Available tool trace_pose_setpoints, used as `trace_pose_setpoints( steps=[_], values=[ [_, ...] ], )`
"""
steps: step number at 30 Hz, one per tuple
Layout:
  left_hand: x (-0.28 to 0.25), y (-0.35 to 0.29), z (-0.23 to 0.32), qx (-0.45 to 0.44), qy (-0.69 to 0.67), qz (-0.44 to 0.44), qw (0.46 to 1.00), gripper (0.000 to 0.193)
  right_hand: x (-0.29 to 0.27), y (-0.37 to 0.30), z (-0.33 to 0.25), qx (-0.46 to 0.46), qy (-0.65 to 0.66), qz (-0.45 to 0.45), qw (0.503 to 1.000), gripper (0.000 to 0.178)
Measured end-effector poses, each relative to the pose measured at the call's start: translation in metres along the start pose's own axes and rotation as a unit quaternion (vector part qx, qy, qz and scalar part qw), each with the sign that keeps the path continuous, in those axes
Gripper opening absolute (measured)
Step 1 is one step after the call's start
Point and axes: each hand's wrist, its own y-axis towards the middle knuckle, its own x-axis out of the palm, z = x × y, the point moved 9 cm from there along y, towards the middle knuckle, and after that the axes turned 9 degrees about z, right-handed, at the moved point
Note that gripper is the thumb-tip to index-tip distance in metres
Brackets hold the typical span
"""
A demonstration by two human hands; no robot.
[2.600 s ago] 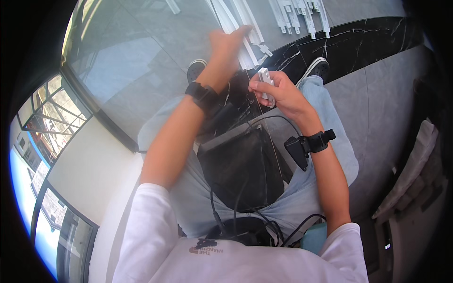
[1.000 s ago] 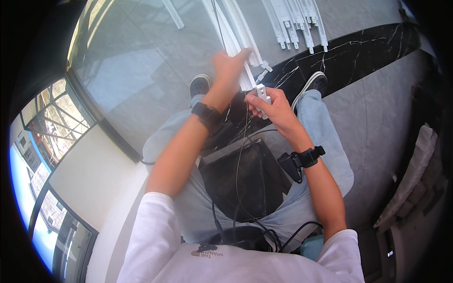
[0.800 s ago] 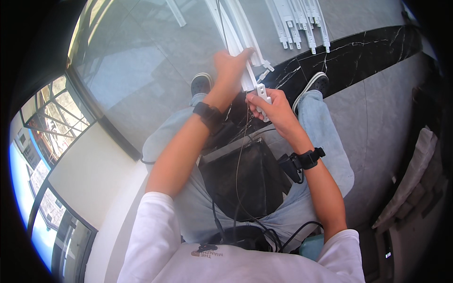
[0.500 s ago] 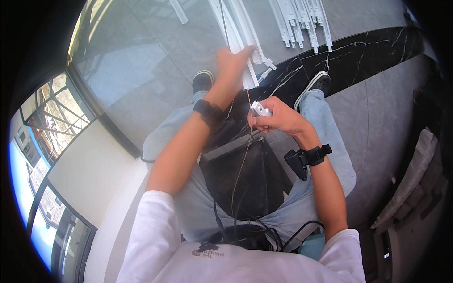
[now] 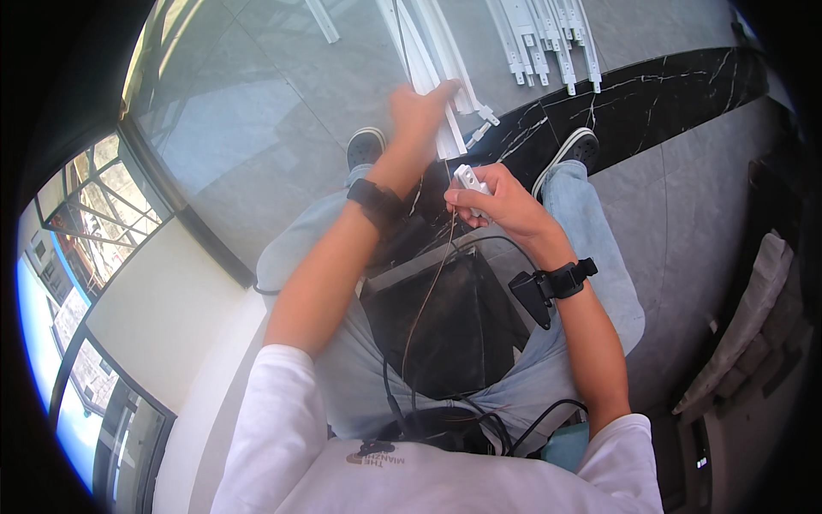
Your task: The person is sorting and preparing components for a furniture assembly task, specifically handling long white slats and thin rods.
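My left hand (image 5: 416, 118) is closed around long white rails (image 5: 451, 141), near their close ends. Just beyond those ends, my right hand (image 5: 505, 206) pinches a small white fitting (image 5: 468, 178) with holes in it. A thin brown cord (image 5: 431, 291) runs from the rail ends past my right fingertips and down toward my lap. Whether those fingers also grip the cord is hard to make out. Beside the held rails lies another white rail with a white end piece (image 5: 488, 115).
Several white rails with end fittings (image 5: 548, 43) lie on the grey floor at the far right. One more rail (image 5: 323, 19) lies at the far left. A black box (image 5: 441, 325) stands between my knees, with black cables (image 5: 505, 428) near my lap. A black marbled strip (image 5: 659, 98) crosses the floor.
My right hand has moved slightly up toward the rail ends, with the white fitting turned more upright. The cord has shifted left below it. My left hand keeps its grip.
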Motion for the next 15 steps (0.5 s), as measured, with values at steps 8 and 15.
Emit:
trace_pose_setpoints(
  steps=[8,15],
  values=[
    [-0.032,0.022,0.02,-0.023,-0.003,0.006,1.0,0.021,-0.004,-0.027,0.007,0.038,-0.058,-0.119,0.99,0.018],
    [-0.063,0.022,0.034,-0.012,0.01,-0.005,1.0,0.023,-0.012,-0.046,0.011,0.029,-0.104,-0.167,0.98,0.02]
  ],
)
